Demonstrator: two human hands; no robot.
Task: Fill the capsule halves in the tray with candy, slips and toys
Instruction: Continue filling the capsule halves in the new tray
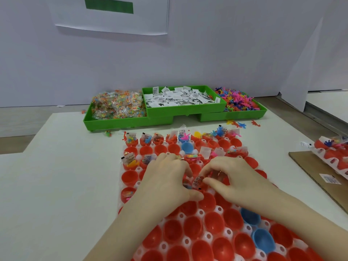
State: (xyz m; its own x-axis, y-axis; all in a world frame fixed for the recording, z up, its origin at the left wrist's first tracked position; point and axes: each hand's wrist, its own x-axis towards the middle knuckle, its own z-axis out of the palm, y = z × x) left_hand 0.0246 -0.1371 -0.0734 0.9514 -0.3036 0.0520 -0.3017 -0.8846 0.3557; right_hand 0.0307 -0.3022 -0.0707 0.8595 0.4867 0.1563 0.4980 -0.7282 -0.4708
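Both hands low over the middle of the clear tray point(228, 232), close together and nearly touching. Left hand point(167, 178) knuckles-up, fingers curled down onto the capsule halves point(192, 226), thumb pressed against the rim of a red half; whether anything sits inside that grip cannot be told. Right hand point(231, 176) with fingers bent, thumb and forefinger pinching a printed paper slip point(196, 182) together with a small reddish toy point(208, 175), held just above an open red half between the two hands. Tray flat on the white tabletop point(62, 178), packed with red halves and a few blue ones point(262, 240). Far rows already stuffed with slips, bright toys and wrapped sweets; near rows mostly bare cups, open side up. Behind the tray, three green bins in a row: wrapped candy point(117, 106) on the left, a heap of white slips point(180, 97) in the raised middle bin point(185, 110), and a tangle of pink, orange and blue stretchy toy figures point(237, 100) on the right. A few loose figures point(239, 124) scattered on the tabletop just in front of the right bin, one stray candy point(108, 133) near the left bin. At the right edge, a second tray point(333, 157) of filled red halves resting on a cardboard sheet point(320, 174), with one loose slip beside it.
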